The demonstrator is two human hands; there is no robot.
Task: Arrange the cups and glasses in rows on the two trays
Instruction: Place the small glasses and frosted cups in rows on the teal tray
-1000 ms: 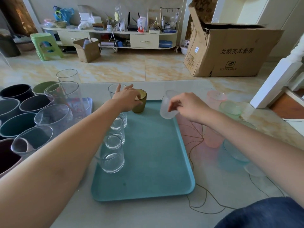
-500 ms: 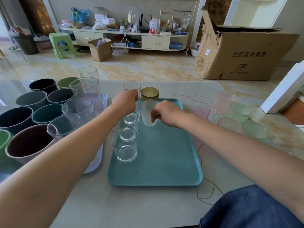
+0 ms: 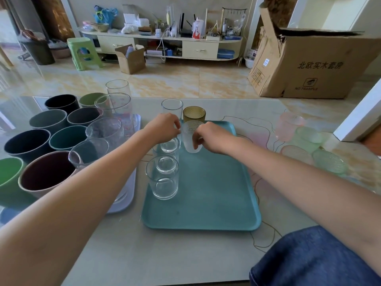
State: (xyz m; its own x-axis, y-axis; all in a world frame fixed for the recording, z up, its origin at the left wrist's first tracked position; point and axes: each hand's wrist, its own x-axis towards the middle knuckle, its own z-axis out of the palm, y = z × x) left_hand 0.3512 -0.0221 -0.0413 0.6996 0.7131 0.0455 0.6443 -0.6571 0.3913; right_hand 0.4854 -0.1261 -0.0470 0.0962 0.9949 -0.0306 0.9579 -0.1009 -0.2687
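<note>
A row of clear glasses (image 3: 162, 178) is standing along the teal tray's (image 3: 206, 203) left side. Beyond them, the right hand (image 3: 212, 137) is pinching a frosted cup (image 3: 191, 136) on the tray, while the left hand (image 3: 164, 127) is curling loosely beside it, gripping nothing. An amber glass (image 3: 194, 113) is sitting farthest.

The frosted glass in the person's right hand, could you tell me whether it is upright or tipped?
Upright. The frosted glass has its rim on top and base toward the teal tray, with the right hand gripping its side.
</note>
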